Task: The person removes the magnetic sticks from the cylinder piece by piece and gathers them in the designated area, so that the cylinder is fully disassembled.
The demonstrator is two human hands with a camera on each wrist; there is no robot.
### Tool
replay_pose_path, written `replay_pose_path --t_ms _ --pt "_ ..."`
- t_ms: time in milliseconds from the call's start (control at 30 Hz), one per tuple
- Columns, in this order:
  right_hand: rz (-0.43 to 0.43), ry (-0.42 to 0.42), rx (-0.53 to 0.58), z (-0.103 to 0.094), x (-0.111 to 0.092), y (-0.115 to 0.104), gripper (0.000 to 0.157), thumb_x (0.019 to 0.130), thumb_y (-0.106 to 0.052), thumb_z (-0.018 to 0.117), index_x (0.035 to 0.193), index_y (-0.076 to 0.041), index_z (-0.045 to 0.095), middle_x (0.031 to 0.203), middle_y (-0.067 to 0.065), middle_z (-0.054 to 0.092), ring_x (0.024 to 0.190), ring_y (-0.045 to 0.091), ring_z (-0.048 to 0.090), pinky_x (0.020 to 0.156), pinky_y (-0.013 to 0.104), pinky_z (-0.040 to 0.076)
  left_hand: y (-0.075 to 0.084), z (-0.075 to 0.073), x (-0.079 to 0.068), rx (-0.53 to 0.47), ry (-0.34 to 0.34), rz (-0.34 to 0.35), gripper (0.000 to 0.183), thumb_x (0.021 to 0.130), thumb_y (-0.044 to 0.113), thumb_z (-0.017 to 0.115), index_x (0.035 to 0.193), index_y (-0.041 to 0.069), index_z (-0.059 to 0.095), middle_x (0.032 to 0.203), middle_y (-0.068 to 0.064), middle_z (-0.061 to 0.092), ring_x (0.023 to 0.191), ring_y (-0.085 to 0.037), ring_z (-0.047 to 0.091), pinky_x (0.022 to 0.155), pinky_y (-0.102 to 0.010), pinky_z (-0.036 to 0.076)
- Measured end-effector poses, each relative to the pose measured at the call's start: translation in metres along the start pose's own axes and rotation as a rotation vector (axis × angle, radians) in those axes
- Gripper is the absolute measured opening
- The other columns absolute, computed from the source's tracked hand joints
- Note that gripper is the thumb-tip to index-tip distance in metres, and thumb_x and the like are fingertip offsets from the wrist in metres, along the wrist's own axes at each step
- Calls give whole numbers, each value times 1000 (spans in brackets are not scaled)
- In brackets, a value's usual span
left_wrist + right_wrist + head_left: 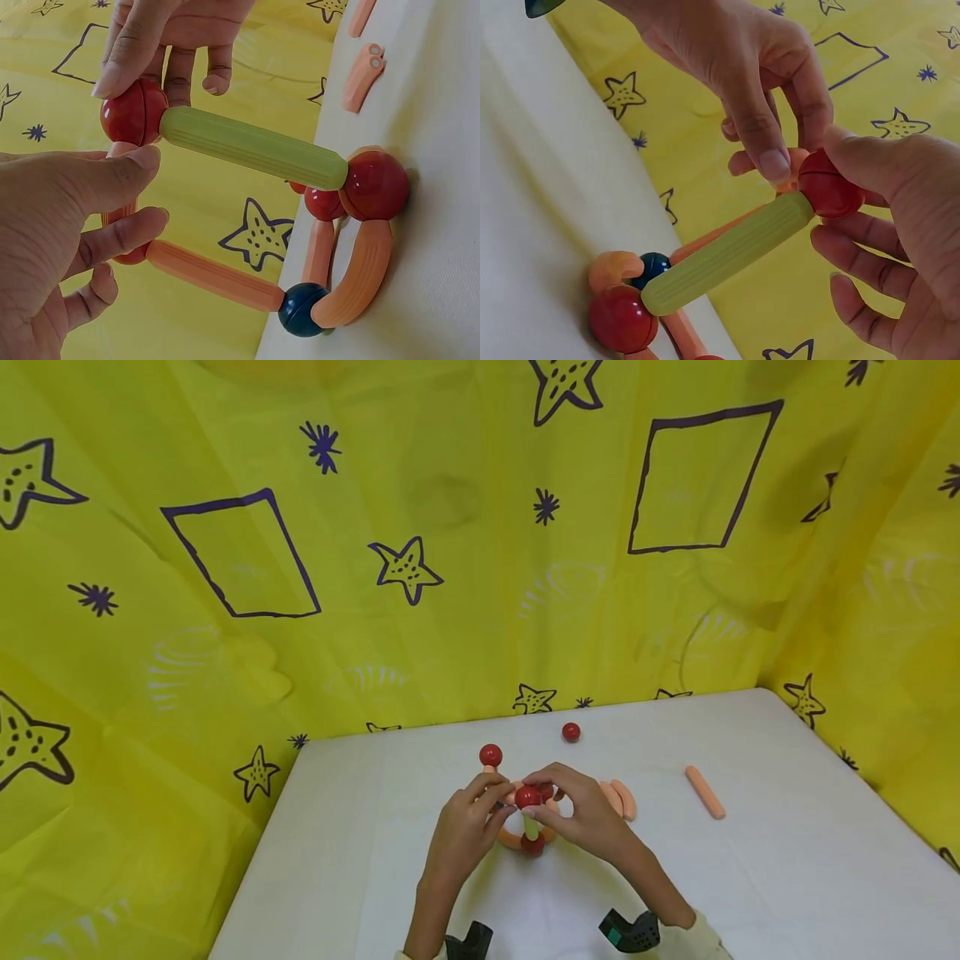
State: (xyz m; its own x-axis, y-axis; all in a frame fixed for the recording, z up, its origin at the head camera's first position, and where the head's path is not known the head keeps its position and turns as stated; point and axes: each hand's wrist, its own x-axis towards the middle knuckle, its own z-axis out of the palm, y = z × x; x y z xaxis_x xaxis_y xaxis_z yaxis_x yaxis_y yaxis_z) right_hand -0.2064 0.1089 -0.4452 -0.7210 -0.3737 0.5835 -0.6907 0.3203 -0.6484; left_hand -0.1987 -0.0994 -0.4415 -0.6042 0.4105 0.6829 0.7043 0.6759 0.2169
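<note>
A standing frame of magnetic rods and balls rises from the white table. My right hand (588, 814) pinches a red ball (830, 185) on the upper end of an upright green rod (255, 148). Next to it, my left hand (465, 831) grips a short orange rod (122, 148) that meets this ball, its thumb and fingers on either side. A lower red ball (375, 186) carries the green rod's foot. Curved orange rods (358, 274) form the base, joining a blue ball (301, 309). From the blue ball rises a straight orange rod (214, 276).
On the white table (360, 852), a loose red ball (571, 732) lies toward the back. Curved orange rods (621, 799) lie right of the frame, partly behind my right hand. A straight orange rod (705, 792) is farther right. Yellow patterned cloth (450, 652) hangs behind and beside the table.
</note>
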Motion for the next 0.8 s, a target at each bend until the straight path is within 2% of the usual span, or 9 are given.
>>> replay_pose_path --t_ms 133,433,567,800 --pt "0 0 -4 1 0 1 29 86 -17 75 114 -15 66 103 -6 67 85 6 59 70 31 54 0 1 0 21 12 -1 28 77 17 81 103 10 74 103 2 66 78 -10 64 67 -19 52" --pt "21 -7 6 3 0 0 27 87 -18 74 113 -14 66 103 -6 66 84 6 61 70 25 55 1 0 0 -1 -1 -39 23 79 16 79 101 10 75 102 2 66 83 -11 66 71 -19 53" --pt "21 -7 5 2 0 -1 28 88 -17 74 114 -15 66 104 -5 67 84 7 62 70 25 55 1 0 0 -1 -6 -43 25 77 16 80 101 10 75 102 3 66 83 -11 66 70 -20 53" --pt "16 -3 -20 -2 1 -1 28 87 -14 74 114 -11 66 102 -1 67 82 11 60 68 27 55 1 -1 -1 10 -54 -38 30 72 13 85 100 11 75 103 3 67 80 -11 65 69 -22 53"
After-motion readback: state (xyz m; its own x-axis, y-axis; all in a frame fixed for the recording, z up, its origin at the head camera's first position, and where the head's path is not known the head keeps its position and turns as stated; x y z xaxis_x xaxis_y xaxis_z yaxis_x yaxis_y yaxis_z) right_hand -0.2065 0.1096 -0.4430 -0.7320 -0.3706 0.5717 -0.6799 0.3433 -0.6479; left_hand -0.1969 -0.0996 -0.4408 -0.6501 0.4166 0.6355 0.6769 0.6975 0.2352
